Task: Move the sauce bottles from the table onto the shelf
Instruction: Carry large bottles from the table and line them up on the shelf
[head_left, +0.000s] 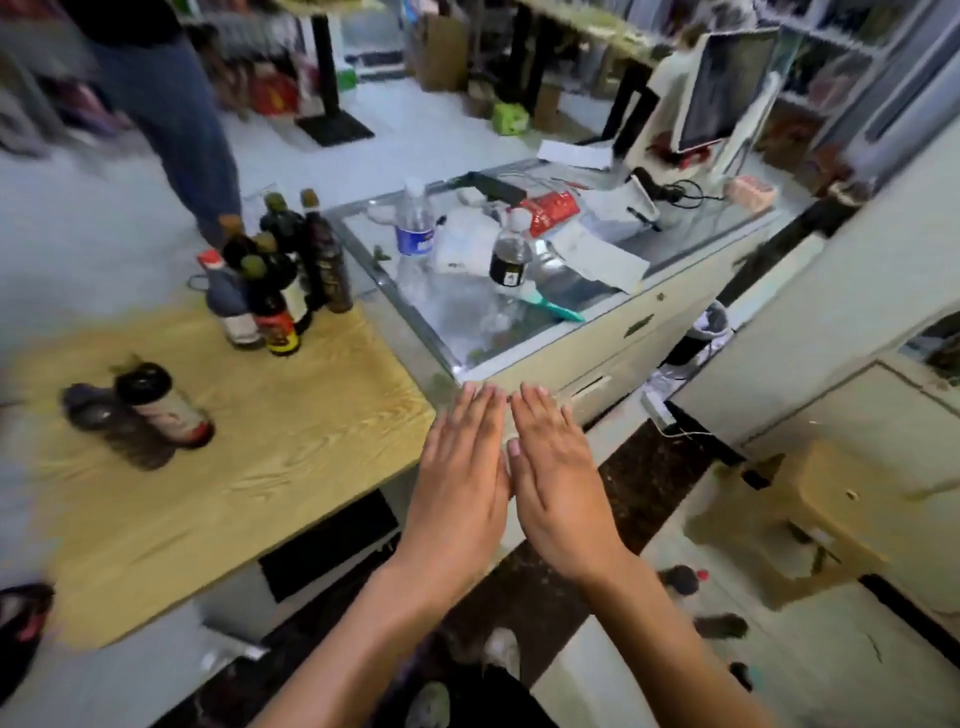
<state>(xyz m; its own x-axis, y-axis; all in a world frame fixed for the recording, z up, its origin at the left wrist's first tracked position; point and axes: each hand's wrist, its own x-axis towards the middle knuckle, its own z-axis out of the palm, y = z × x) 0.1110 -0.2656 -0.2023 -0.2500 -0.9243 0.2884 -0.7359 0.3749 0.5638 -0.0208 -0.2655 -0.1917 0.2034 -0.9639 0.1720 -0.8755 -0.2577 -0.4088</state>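
Several dark sauce bottles (275, 280) stand clustered at the far edge of the wooden table (291, 447). Two more dark bottles (156, 405) stand apart at the table's left, blurred. My left hand (462, 478) and my right hand (558, 483) are held flat side by side, palms down, fingers straight, in front of me beyond the table's right corner. Both hands hold nothing and touch no bottle.
A glass-topped counter (613, 332) right of the table carries water bottles (415, 228), papers, cables and a monitor (727, 88). A person in jeans (176, 119) stands behind the table. A cardboard box (810, 519) lies on the floor at right. Shelves (831, 47) line the far right wall.
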